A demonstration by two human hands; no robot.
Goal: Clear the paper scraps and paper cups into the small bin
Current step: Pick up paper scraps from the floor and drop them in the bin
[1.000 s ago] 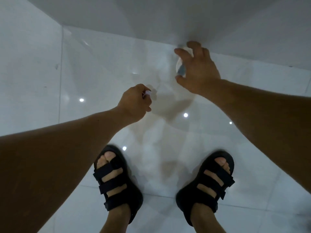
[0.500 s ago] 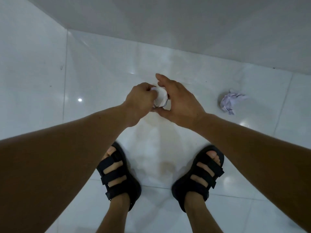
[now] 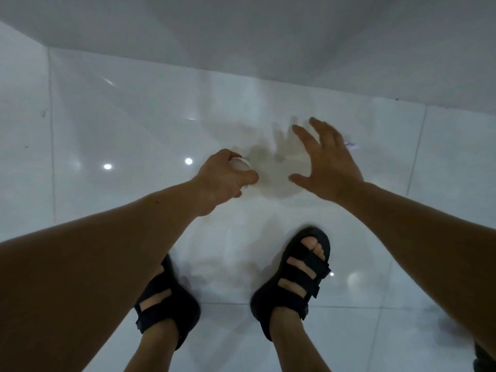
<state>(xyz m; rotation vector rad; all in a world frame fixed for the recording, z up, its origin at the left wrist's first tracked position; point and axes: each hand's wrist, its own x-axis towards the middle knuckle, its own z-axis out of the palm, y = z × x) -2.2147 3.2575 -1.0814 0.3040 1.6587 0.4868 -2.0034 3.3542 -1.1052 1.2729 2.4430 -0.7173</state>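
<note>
My left hand (image 3: 224, 178) is closed around a white paper cup (image 3: 240, 164), whose rim shows above my fingers. To its right, my right hand (image 3: 328, 159) hovers over the floor with fingers spread and nothing in it. A sliver of crumpled white paper scrap (image 3: 351, 145) peeks out just past the right hand's far edge; the rest of it is hidden behind the hand. No bin shows in view.
Glossy white floor tiles (image 3: 120, 124) reflect ceiling lights. A pale wall (image 3: 268, 36) runs across the top. My two feet in black sandals (image 3: 295, 280) stand below the hands, the right one stepped forward.
My right hand has let go of the cup and swung right, opening over the paper scrap. The left hand keeps the cup. My right foot has stepped forward.
</note>
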